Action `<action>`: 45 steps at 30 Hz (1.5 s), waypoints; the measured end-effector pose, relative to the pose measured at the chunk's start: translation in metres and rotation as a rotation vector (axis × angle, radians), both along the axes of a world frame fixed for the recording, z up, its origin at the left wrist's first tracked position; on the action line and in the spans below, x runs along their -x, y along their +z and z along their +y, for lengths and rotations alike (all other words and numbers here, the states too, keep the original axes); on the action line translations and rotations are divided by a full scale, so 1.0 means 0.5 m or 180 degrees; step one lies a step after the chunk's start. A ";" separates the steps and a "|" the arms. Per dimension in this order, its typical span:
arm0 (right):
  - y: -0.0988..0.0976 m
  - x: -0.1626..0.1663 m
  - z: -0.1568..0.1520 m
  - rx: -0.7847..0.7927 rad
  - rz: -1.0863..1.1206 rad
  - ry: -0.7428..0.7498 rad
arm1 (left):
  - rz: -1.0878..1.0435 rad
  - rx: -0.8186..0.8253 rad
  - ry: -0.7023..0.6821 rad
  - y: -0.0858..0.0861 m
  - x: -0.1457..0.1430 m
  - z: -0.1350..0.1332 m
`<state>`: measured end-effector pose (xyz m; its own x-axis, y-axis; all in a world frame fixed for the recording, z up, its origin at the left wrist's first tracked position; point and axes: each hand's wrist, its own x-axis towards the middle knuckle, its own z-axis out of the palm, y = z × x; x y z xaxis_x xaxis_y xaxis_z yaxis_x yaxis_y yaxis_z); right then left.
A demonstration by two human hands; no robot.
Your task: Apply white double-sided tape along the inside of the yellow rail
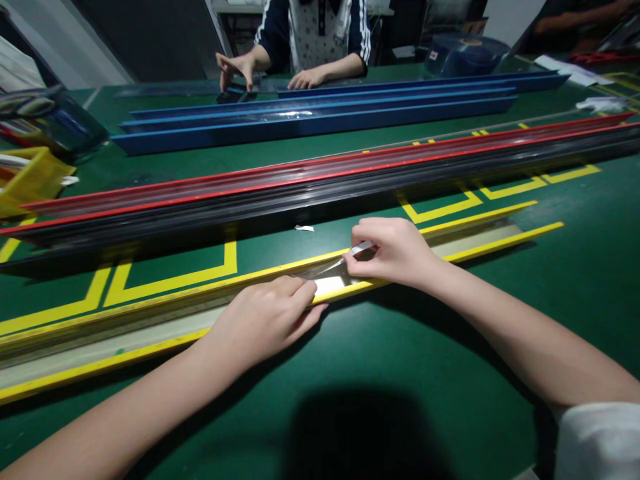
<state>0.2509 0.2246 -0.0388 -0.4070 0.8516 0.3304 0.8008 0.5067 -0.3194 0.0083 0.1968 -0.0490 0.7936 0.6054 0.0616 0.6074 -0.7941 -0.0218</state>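
A long channel strip with yellow edges (145, 353) runs slantwise across the table before me. My left hand (265, 310) is closed around its near edge, thumb below and fingers on top. Pinched between thumb and forefinger of my right hand (387, 250) is a thin white strip (361, 247), raised over the channel. A clear film (325, 269) stretches from the strip down toward my left fingers. Between the hands, a bright white patch (330, 285) shows inside the channel; whether it is a label or a reflection I cannot tell.
Behind lie red-edged strips (200, 187), black strips (250, 200) and blue strips (320, 117). A yellow bin (33, 180) stands at left. A white scrap (304, 229) lies beyond my hands. Across the green table (450, 373), a person (315, 40) sits with both hands at the tabletop.
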 end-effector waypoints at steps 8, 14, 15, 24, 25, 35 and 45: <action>-0.004 0.001 -0.003 -0.0013 -0.0173 -0.0055 | -0.0002 -0.0022 0.0066 0.003 -0.001 -0.003; -0.003 0.001 -0.004 0.0080 -0.0278 -0.0060 | -0.0015 0.0051 0.0050 -0.004 0.000 0.000; -0.002 0.002 -0.004 0.0094 -0.0299 -0.0063 | -0.0009 0.0078 0.0028 -0.004 0.001 0.000; 0.000 0.003 -0.004 0.0136 -0.0371 -0.0056 | 0.0148 0.0321 0.0038 0.001 -0.003 0.006; 0.001 0.002 -0.005 0.0135 -0.0368 -0.0052 | 0.0158 0.0360 0.0040 0.001 -0.004 0.006; -0.002 0.001 -0.002 0.0093 -0.0396 -0.0002 | 0.0307 0.0569 0.0030 0.016 -0.006 0.011; 0.005 0.002 -0.004 0.0136 -0.0433 0.0019 | 0.0562 0.0454 0.0115 0.041 -0.061 0.015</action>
<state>0.2498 0.2226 -0.0364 -0.4506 0.8612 0.2353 0.8352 0.4997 -0.2295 0.0388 0.2044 -0.0282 0.7621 0.6262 -0.1644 0.6322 -0.7746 -0.0195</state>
